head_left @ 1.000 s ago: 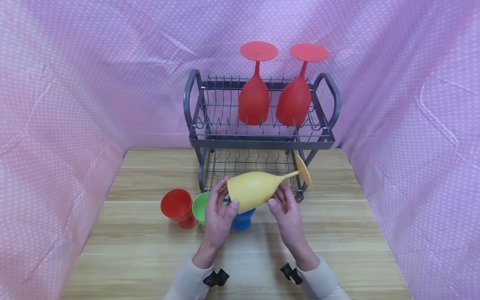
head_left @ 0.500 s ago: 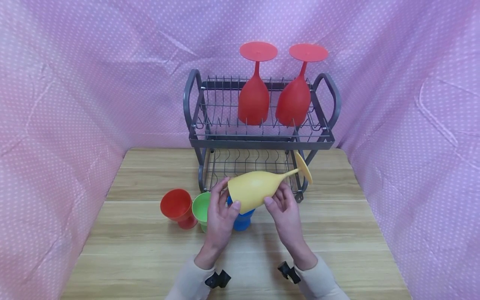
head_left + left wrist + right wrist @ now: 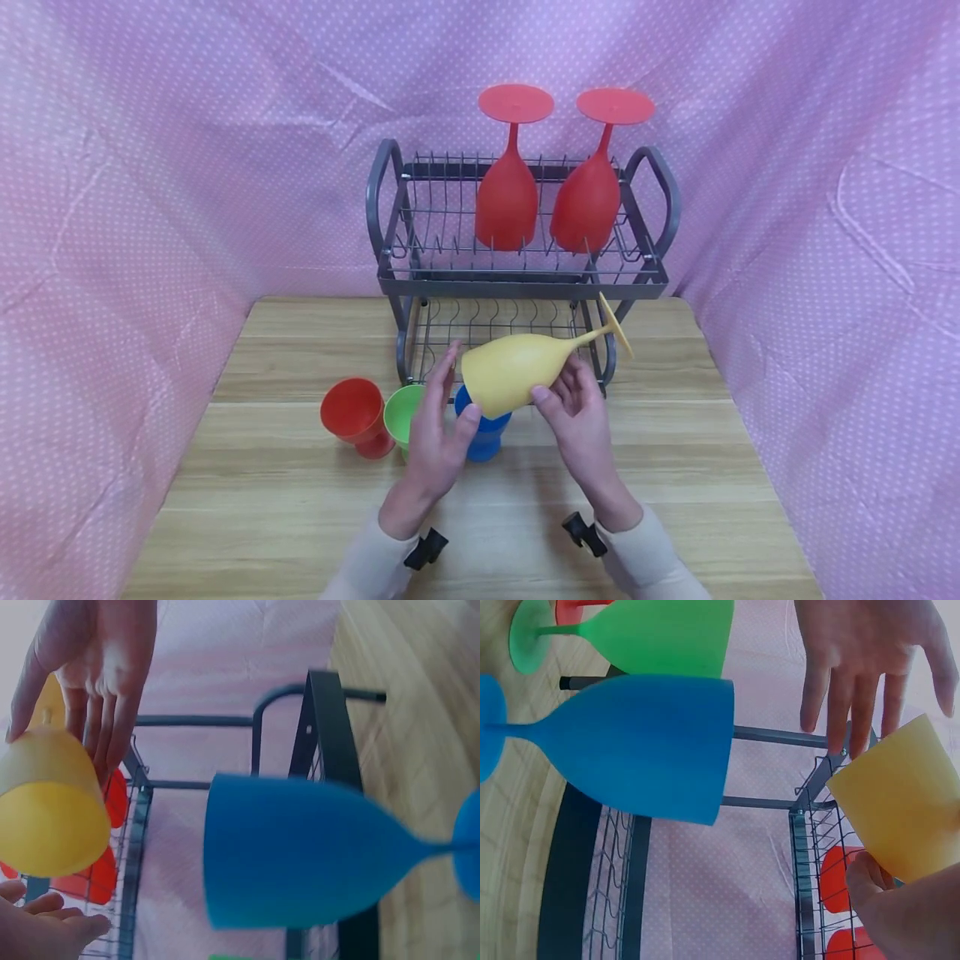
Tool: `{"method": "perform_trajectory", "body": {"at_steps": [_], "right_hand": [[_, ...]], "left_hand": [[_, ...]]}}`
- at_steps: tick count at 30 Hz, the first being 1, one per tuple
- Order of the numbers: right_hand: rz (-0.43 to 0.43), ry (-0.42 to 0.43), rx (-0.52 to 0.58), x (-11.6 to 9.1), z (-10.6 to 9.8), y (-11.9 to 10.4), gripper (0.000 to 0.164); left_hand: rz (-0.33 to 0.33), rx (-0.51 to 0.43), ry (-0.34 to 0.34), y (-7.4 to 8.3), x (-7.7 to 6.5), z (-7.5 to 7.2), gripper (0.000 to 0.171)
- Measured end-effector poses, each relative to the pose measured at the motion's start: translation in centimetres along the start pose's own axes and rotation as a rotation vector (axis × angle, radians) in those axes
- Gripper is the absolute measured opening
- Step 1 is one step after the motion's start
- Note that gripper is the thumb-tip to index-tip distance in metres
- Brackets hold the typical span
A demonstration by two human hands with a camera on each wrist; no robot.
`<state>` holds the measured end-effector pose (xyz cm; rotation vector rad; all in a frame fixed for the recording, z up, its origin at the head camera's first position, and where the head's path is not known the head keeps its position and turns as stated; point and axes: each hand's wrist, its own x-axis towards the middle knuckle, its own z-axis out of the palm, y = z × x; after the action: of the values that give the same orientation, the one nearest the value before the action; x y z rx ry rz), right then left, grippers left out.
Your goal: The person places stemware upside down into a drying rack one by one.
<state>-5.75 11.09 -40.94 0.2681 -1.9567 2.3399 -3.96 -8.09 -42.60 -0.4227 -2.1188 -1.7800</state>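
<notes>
A yellow plastic wine goblet point(image 3: 517, 371) lies on its side in the air, its mouth toward the left and its foot raised to the right. My right hand point(image 3: 583, 433) grips the bowl near the stem, thumb in front and fingers behind. Beside the rim, my left hand point(image 3: 435, 442) stands with straight, spread fingers. In the right wrist view, a gap shows between that left hand point(image 3: 870, 652) and the yellow goblet point(image 3: 904, 799). Below the yellow goblet, a blue goblet point(image 3: 486, 433) stands upright, its rim partly hidden.
A grey two-tier dish rack point(image 3: 525, 289) stands behind my hands. Two red goblets, one point(image 3: 506, 204) left and one point(image 3: 587, 204) right, sit upside down on its top tier. A red goblet point(image 3: 352, 410) and a green goblet point(image 3: 400, 411) stand upright on the wooden table point(image 3: 270, 500).
My left hand has come off the rim and its fingers have straightened. The yellow goblet, in my right hand, has shifted slightly right and up, its foot turning more edge-on.
</notes>
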Motion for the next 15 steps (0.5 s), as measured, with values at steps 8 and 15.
{"method": "perform_trajectory", "body": {"at_steps": [8, 15], "right_hand": [[-0.057, 0.001, -0.014, 0.7, -0.4, -0.8, 0.062], [-0.084, 0.003, -0.054, 1.2, -0.6, -1.6, 0.069]], "left_hand": [[0.178, 0.277, 0.041, 0.4, 1.6, -1.9, 0.068], [0.34, 0.494, 0.133, 0.4, 3.4, -3.5, 0.074]]}}
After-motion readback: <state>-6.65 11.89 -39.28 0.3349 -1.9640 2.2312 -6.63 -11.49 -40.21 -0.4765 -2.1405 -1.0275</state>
